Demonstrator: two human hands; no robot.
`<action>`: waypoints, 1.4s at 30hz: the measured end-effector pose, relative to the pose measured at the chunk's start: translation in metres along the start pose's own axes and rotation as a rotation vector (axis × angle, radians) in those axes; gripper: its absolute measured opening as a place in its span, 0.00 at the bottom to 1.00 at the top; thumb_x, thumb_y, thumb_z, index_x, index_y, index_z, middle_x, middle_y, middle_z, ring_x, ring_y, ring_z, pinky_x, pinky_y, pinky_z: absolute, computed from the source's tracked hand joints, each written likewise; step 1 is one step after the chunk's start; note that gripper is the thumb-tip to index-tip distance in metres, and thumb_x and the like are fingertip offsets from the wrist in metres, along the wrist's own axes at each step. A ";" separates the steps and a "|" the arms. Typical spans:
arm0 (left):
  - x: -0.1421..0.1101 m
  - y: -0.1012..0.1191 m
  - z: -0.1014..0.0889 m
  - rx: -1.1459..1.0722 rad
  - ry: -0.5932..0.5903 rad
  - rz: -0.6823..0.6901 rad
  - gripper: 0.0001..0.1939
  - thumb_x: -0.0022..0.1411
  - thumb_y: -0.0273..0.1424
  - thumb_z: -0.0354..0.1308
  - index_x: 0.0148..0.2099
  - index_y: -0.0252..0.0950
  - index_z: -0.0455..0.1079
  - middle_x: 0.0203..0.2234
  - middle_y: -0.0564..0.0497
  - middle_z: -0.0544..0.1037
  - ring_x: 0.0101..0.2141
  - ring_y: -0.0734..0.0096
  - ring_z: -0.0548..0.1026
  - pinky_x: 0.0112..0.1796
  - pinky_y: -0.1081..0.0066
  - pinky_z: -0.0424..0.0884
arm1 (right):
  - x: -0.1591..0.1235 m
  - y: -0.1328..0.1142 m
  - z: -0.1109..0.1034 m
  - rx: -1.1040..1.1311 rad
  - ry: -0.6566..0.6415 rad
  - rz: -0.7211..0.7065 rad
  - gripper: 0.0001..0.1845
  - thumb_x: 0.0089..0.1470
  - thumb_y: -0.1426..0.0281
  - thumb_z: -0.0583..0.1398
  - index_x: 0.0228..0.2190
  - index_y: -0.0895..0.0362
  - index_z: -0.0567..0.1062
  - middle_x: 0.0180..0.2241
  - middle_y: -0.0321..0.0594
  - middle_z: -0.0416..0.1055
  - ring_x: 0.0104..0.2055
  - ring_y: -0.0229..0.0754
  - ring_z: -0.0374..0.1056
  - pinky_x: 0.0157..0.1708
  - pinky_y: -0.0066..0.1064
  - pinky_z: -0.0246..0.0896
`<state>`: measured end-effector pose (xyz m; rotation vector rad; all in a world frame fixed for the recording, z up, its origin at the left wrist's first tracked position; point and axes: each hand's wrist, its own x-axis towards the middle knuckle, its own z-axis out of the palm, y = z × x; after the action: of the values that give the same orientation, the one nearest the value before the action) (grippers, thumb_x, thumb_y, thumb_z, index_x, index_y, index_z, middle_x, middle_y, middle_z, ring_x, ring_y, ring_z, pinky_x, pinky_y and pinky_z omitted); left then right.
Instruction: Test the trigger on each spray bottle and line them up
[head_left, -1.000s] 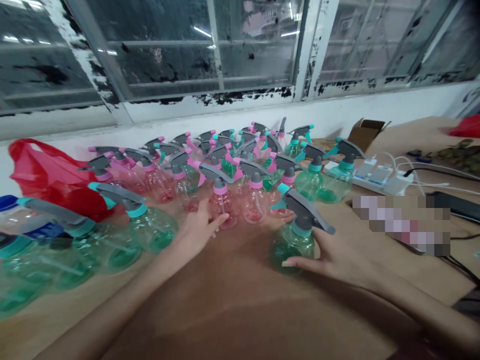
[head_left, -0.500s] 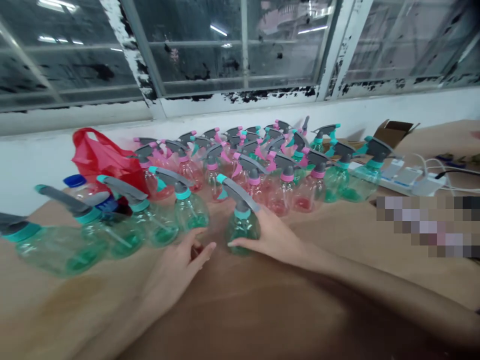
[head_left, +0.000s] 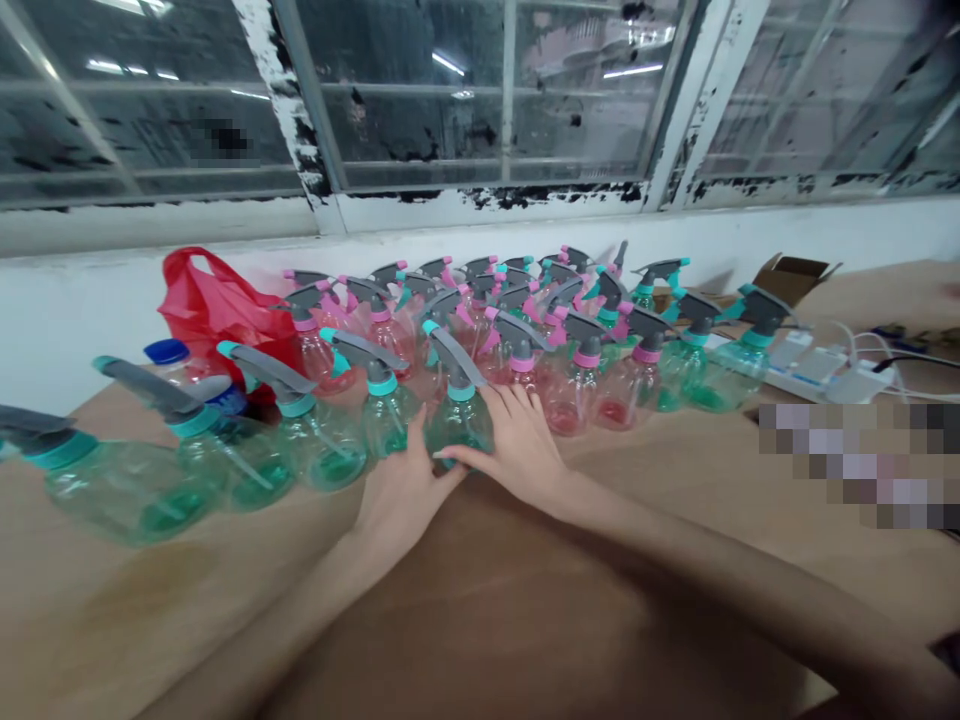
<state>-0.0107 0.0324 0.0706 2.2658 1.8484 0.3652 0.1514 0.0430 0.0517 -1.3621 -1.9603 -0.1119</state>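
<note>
A clear green spray bottle [head_left: 459,418] with a grey and turquoise trigger head stands upright on the table, between my two hands. My right hand [head_left: 525,445] is wrapped round its right side, with the thumb across the front. My left hand [head_left: 401,490] closes on its lower left side, the index finger raised along it and the thumb near the right thumb. Some fingertips are hidden behind the bottle. Just to the left, close beside it, is another green spray bottle [head_left: 386,410]. On the right, a pink spray bottle [head_left: 523,375] stands partly behind my right fingers.
More green spray bottles [head_left: 322,450] line up to the left, and several pink ones [head_left: 574,400] stand behind and to the right. A red plastic bag [head_left: 225,320] and a blue-capped bottle [head_left: 166,352] are at the back left. A power strip [head_left: 810,365] with cables and an open cardboard box [head_left: 791,278] are at right.
My right hand has moved the green spray bottle left and away from me, into line beside the other green ones. My left hand has come forward from apart to against the bottle.
</note>
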 end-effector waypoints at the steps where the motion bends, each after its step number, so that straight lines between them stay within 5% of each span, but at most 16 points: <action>1: 0.004 0.003 0.001 0.013 0.014 -0.004 0.39 0.66 0.45 0.51 0.68 0.26 0.44 0.24 0.47 0.78 0.28 0.51 0.79 0.27 0.67 0.65 | -0.006 0.003 -0.006 0.012 -0.001 -0.007 0.44 0.50 0.43 0.58 0.55 0.65 0.65 0.50 0.55 0.70 0.51 0.57 0.63 0.51 0.50 0.58; 5: 0.014 0.007 0.004 0.025 0.039 -0.002 0.41 0.67 0.50 0.46 0.69 0.26 0.40 0.21 0.50 0.76 0.25 0.53 0.78 0.25 0.69 0.64 | -0.040 0.034 -0.038 0.106 -0.022 -0.011 0.26 0.57 0.52 0.58 0.50 0.56 0.69 0.46 0.46 0.72 0.50 0.50 0.67 0.51 0.45 0.61; 9: 0.004 0.006 0.004 0.036 0.074 -0.007 0.40 0.67 0.49 0.46 0.68 0.27 0.37 0.19 0.55 0.72 0.22 0.57 0.76 0.22 0.72 0.61 | -0.076 0.095 -0.079 0.066 0.058 0.165 0.16 0.58 0.56 0.58 0.39 0.54 0.74 0.41 0.46 0.74 0.45 0.51 0.70 0.45 0.45 0.65; 14: -0.020 0.008 0.015 -0.021 0.193 0.140 0.30 0.67 0.47 0.45 0.63 0.33 0.48 0.21 0.57 0.69 0.19 0.62 0.73 0.20 0.71 0.63 | -0.093 0.176 -0.127 -0.019 0.276 0.470 0.24 0.56 0.49 0.55 0.36 0.58 0.72 0.35 0.51 0.74 0.32 0.50 0.71 0.28 0.40 0.67; 18: -0.014 0.033 0.029 -0.173 0.268 0.475 0.17 0.69 0.37 0.47 0.58 0.40 0.55 0.38 0.49 0.72 0.36 0.61 0.76 0.36 0.64 0.73 | -0.077 0.210 -0.146 -0.090 0.343 0.577 0.30 0.54 0.46 0.55 0.40 0.60 0.72 0.41 0.55 0.74 0.37 0.52 0.72 0.34 0.42 0.67; 22: 0.005 0.069 0.033 -0.198 0.388 0.615 0.18 0.69 0.32 0.49 0.59 0.37 0.55 0.55 0.40 0.61 0.57 0.55 0.64 0.54 0.53 0.63 | -0.051 0.222 -0.140 -0.163 0.311 0.634 0.35 0.53 0.45 0.55 0.47 0.62 0.71 0.45 0.56 0.74 0.39 0.54 0.73 0.39 0.44 0.66; 26: 0.017 0.085 0.030 -0.229 0.428 0.550 0.21 0.69 0.33 0.50 0.60 0.36 0.53 0.61 0.37 0.53 0.62 0.52 0.55 0.58 0.48 0.56 | -0.029 0.227 -0.125 -0.233 0.245 0.683 0.39 0.51 0.45 0.58 0.53 0.62 0.67 0.50 0.57 0.73 0.50 0.60 0.69 0.44 0.45 0.63; 30: 0.024 0.082 0.032 -0.287 0.425 0.489 0.26 0.68 0.35 0.51 0.64 0.38 0.49 0.63 0.37 0.52 0.64 0.50 0.53 0.59 0.45 0.54 | -0.020 0.227 -0.120 -0.289 0.178 0.723 0.36 0.52 0.47 0.57 0.52 0.61 0.68 0.47 0.56 0.74 0.48 0.61 0.70 0.41 0.44 0.63; 35: 0.038 0.079 0.038 -0.395 0.343 0.336 0.37 0.66 0.41 0.52 0.69 0.37 0.38 0.66 0.36 0.50 0.65 0.50 0.51 0.60 0.45 0.52 | -0.033 0.221 -0.126 -0.366 0.137 0.713 0.35 0.53 0.44 0.54 0.49 0.59 0.71 0.48 0.55 0.71 0.45 0.60 0.70 0.37 0.42 0.63; 42: 0.053 0.079 0.036 -0.270 0.278 0.223 0.43 0.64 0.46 0.51 0.71 0.32 0.35 0.67 0.34 0.46 0.66 0.46 0.46 0.60 0.45 0.49 | -0.071 0.210 -0.137 -0.410 0.161 0.592 0.36 0.51 0.40 0.53 0.39 0.60 0.72 0.39 0.54 0.72 0.46 0.60 0.67 0.42 0.43 0.60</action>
<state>0.0842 0.0681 0.0637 2.3247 1.5429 0.9478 0.4106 0.0160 0.0405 -2.0752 -1.3761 -0.3411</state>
